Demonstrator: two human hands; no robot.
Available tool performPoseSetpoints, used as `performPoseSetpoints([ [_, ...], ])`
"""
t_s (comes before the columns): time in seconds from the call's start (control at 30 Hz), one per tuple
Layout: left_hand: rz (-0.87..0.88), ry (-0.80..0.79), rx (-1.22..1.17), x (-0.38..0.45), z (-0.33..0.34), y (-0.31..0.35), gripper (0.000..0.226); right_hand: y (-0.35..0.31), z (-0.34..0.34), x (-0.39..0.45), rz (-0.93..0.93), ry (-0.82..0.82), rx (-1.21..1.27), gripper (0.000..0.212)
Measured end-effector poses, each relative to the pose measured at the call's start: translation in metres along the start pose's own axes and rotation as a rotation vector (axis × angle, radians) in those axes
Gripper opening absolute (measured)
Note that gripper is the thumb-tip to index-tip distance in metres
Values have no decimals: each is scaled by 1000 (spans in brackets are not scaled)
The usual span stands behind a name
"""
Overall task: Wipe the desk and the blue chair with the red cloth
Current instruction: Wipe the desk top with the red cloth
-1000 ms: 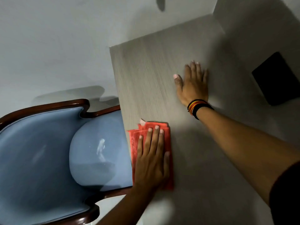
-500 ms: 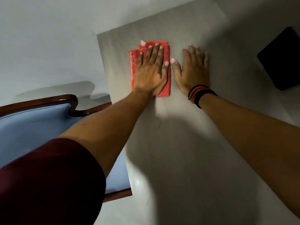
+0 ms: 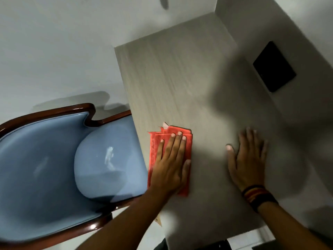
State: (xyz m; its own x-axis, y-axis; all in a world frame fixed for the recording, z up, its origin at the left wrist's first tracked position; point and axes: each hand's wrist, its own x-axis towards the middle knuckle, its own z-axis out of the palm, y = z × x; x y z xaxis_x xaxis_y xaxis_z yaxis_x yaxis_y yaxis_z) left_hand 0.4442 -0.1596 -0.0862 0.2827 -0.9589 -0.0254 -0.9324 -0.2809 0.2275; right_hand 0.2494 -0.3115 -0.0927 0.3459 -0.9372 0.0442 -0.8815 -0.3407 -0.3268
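Note:
A folded red cloth [image 3: 154, 148] lies on the pale wood-grain desk [image 3: 176, 78], close to its left edge. My left hand [image 3: 171, 165] presses flat on top of the cloth, fingers spread, and covers most of it. My right hand [image 3: 246, 159] rests palm down on the bare desk to the right of the cloth, holding nothing, with dark and orange bands on its wrist. The blue chair [image 3: 45, 159], glossy with a dark wooden frame, stands to the left with its seat tucked partly under the desk's edge.
A flat black rectangular object [image 3: 273, 66] sits at the far right of the desk by the wall. A white wall [image 3: 270, 18] runs along the desk's right side. Pale floor [image 3: 54, 51] spreads to the left and beyond the chair.
My left hand has dragged the cloth back from the desk's far end to the near left edge. My right hand now lies nearer to me and farther from the cloth.

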Motion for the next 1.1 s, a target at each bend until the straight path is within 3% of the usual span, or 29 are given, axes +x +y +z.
performPoseSetpoints([
  [0.4, 132, -37, 83, 224, -24, -54, 62, 7, 13, 1, -50, 22, -31, 66],
  [0.53, 72, -56, 91, 199, -25, -39, 67, 5, 11, 0, -45, 58, -46, 61],
  [0.8, 90, -68, 53, -13, 17, 41, 70, -4, 4, 2, -1, 24, -67, 60],
  [0.93, 13, -84, 76, 26, 10, 54, 68, -2, 3, 2, -13, 29, -65, 62],
  [1.1, -114, -78, 23, 149, 2, 62, 70, 5, 12, 0, -32, 48, -72, 63],
])
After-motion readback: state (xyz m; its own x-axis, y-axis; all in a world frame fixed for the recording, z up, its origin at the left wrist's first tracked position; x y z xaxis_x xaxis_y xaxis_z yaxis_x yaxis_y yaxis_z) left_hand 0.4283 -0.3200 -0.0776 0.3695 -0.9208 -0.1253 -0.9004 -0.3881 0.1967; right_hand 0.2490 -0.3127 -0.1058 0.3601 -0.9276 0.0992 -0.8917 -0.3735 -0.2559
